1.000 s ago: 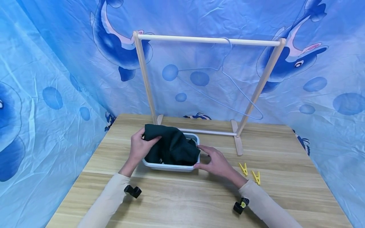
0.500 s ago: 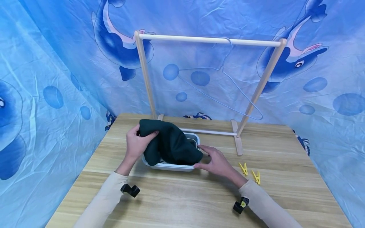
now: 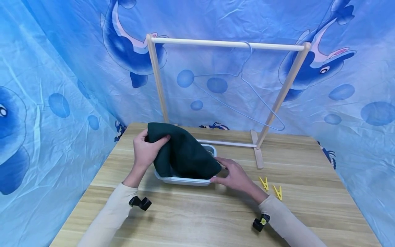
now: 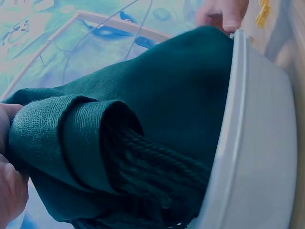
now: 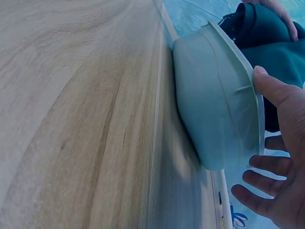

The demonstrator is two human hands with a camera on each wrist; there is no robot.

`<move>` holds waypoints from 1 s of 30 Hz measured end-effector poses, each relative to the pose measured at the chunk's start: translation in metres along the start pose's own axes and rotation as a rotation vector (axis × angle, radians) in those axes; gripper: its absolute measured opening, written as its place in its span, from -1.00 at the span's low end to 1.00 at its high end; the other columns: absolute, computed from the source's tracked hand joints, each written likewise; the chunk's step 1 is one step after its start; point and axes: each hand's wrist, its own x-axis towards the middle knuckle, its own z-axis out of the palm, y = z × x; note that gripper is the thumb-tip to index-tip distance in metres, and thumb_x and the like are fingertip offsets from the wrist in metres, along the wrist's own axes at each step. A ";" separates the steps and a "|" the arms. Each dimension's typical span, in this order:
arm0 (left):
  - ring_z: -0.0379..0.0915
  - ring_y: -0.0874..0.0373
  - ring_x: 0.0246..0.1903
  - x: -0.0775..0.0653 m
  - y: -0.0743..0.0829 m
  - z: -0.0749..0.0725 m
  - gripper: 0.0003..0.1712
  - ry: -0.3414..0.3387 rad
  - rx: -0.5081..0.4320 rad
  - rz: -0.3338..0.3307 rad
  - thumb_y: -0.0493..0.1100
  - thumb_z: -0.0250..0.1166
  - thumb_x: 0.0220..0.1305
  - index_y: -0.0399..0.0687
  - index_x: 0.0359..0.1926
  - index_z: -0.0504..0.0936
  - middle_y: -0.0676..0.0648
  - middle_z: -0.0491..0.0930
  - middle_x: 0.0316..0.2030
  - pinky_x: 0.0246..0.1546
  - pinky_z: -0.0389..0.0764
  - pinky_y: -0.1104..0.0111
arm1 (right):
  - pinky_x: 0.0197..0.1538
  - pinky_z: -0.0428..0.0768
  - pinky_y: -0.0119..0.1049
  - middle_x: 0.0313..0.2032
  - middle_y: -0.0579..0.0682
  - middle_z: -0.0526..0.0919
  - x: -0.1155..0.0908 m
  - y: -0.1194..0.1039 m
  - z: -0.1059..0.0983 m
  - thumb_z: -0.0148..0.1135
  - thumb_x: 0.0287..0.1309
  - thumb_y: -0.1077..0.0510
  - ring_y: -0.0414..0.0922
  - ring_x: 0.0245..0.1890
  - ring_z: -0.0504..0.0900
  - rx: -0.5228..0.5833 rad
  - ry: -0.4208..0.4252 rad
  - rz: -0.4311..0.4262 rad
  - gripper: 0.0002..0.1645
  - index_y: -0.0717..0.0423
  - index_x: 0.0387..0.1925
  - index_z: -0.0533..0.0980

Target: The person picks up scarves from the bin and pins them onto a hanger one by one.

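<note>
Carefully, my left hand (image 3: 144,151) pinches one end of a dark green scarf (image 3: 189,156) above the left side of the tub (image 3: 188,182), while the rest droops down into the tub. My right hand (image 3: 232,175) spreads its fingers wide at the tub's right end, thumb on the rim. Right of the tub, two yellow clothespins (image 3: 265,185) lie on the tabletop (image 3: 200,219). Behind the tub, a rack (image 3: 226,43) carries a hanger (image 3: 239,75).

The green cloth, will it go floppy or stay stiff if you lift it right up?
Probably floppy: the green cloth droops in soft folds from the left hand. Its ribbed weave looks grippy, so it likely won't slip easily. The stringy tassels might dangle.
</note>
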 end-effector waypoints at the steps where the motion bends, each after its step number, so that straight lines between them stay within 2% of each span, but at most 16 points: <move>1: 0.61 0.18 -0.24 0.001 0.001 0.000 -0.70 0.000 -0.003 0.003 -0.26 0.60 0.06 -0.22 -0.16 0.76 0.18 0.70 -0.30 -0.26 0.60 0.40 | 0.26 0.55 0.05 0.37 0.01 0.50 0.000 0.000 -0.001 0.44 0.06 -0.41 0.02 0.34 0.49 0.000 -0.002 0.003 0.02 -0.04 0.45 0.40; 10: 0.60 0.10 -0.26 0.007 0.014 0.003 -0.74 -0.004 -0.059 0.054 -0.23 0.58 0.11 -0.21 -0.18 0.76 0.11 0.72 -0.30 -0.27 0.59 0.34 | 0.36 0.42 0.13 0.38 0.00 0.49 0.002 -0.001 -0.003 0.40 0.03 -0.48 0.04 0.38 0.45 -0.022 -0.026 0.031 0.08 -0.03 0.46 0.39; 18: 0.59 0.07 -0.25 0.012 0.026 0.004 -0.76 0.042 -0.102 0.053 -0.27 0.59 0.08 -0.20 -0.21 0.76 0.00 0.71 -0.29 -0.26 0.57 0.33 | 0.34 0.45 0.13 0.39 0.00 0.48 0.002 -0.002 -0.008 0.36 0.05 -0.51 0.05 0.38 0.46 -0.026 -0.027 0.030 0.09 -0.05 0.48 0.37; 23: 0.60 0.04 -0.24 0.016 0.031 0.002 -0.75 0.048 -0.113 0.083 -0.27 0.59 0.08 -0.19 -0.20 0.77 -0.03 0.72 -0.28 -0.25 0.58 0.31 | 0.25 0.55 0.07 0.40 0.01 0.46 0.002 -0.009 -0.019 0.36 0.12 -0.44 0.04 0.31 0.53 -0.025 -0.015 0.014 0.04 -0.03 0.49 0.33; 30: 0.60 0.04 -0.22 0.020 0.035 0.000 -0.77 0.060 -0.121 0.089 -0.28 0.58 0.08 -0.16 -0.20 0.77 -0.06 0.72 -0.27 -0.22 0.57 0.29 | 0.08 0.65 0.04 0.36 0.00 0.51 0.001 -0.024 -0.043 0.42 0.16 -0.30 0.03 0.16 0.63 -0.003 0.041 -0.045 -0.05 -0.01 0.47 0.36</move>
